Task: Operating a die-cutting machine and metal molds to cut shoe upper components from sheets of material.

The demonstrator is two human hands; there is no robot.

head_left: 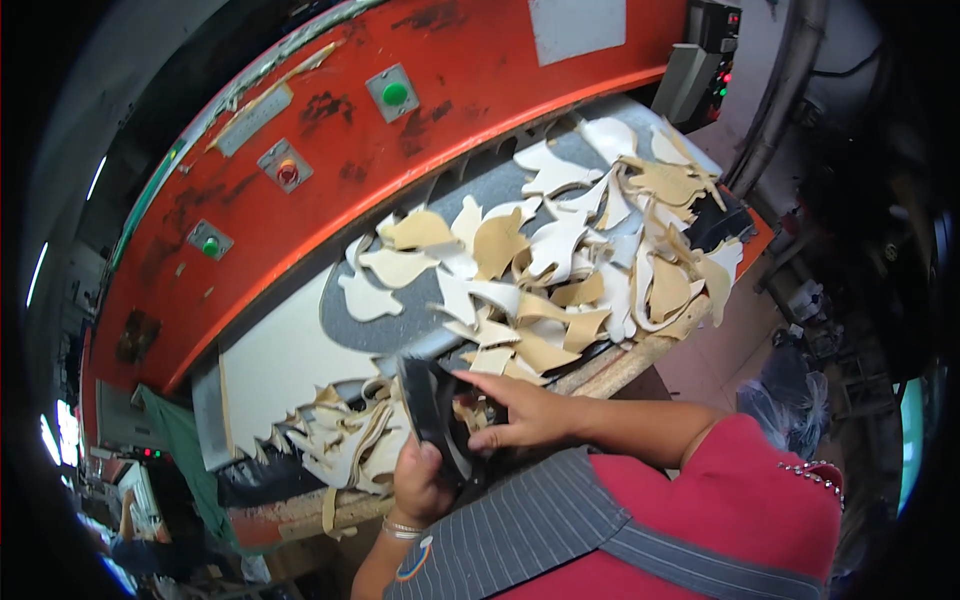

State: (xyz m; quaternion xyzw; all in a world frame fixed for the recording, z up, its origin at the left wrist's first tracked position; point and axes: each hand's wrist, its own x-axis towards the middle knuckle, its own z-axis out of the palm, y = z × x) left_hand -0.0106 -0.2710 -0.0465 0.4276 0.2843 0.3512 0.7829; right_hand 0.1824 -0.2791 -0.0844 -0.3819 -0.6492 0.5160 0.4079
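Currently | dark cutting die is held upright at the bench edge | left hand is wrapped around its lower end for support | right hand has fingers closed on its side, steadying it | cut leather pieces are piled behind on the grey board, clear of the grip

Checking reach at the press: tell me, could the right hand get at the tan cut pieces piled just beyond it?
Probably yes. The right hand rests on the dark cutting die, which the left hand grips from below, and the tan cut pieces lie just past its fingertips with nothing between. It would have to leave the die first.
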